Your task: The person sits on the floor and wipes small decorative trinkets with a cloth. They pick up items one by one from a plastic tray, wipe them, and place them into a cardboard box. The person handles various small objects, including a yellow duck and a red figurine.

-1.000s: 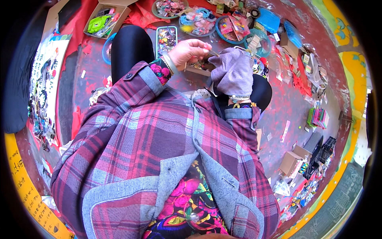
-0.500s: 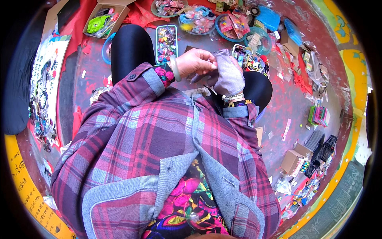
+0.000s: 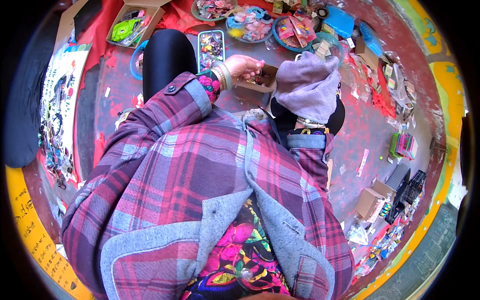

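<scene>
My left hand (image 3: pixel 240 67) is just past the long bead-filled tray, near a small brown cardboard box (image 3: pixel 268 80) with small items inside. Its fingers are pinched together; a pinkish spot shows at their tips, too small to name. A greyish-purple cloth (image 3: pixel 306 86) is draped over my right hand and hides its fingers. That cloth hangs above my right knee, spread wider than the hand. Bracelets circle both wrists.
Ahead lie a green-rimmed tray of small trinkets (image 3: pixel 211 52), round bowls of hair ornaments (image 3: pixel 249 24) and an open carton (image 3: pixel 132 25). At right stand colourful small baskets (image 3: pixel 404 145) and a cardboard box (image 3: pixel 369 202). A white board (image 3: pixel 62 100) with hanging accessories is at left.
My hands have moved apart. The right hand with the cloth has shifted right, and the cloth has spread out over it. My left hand has moved slightly up, uncovering the small cardboard box.
</scene>
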A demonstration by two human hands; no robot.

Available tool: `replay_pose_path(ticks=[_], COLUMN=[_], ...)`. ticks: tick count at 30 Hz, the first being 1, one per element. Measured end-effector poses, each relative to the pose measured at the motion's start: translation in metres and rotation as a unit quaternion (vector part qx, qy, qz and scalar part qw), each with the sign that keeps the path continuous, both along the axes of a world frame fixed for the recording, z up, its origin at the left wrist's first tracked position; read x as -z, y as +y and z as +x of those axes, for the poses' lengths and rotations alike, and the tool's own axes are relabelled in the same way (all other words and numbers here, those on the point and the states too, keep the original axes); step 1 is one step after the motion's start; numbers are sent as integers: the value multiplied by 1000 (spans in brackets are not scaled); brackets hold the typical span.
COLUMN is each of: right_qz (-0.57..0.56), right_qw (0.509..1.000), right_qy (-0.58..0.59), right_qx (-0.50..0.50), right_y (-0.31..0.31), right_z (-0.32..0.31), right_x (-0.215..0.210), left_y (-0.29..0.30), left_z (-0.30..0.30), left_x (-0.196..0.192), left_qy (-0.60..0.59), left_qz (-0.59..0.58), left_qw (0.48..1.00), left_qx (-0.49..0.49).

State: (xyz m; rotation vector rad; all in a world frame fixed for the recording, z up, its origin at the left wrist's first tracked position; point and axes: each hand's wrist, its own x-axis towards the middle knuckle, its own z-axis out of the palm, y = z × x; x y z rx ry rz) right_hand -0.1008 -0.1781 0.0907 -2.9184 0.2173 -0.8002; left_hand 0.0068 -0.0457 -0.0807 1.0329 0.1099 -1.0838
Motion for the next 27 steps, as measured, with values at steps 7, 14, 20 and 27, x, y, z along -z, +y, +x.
replay_pose_path(ticks=[7,14,20,27], right_qz=[52,409,253,179], right_qw=[993,899,957,981], right_qy=[-30,-28,19,-8], right_qx=[-104,-153,-143,-72], right_y=[-27,-30,-42,-32], right_z=[2,-1,-4,-13], right_x=[62,65,72,80], left_y=[10,4,6,7], left_z=[11,-3,-7,-12], left_x=[16,-10,-29,-37], left_qy=[194,226,166,46], left_qz=[-34,-268,-256,-170], left_qw=[977,934,949,978], left_qx=[-84,61,81,116])
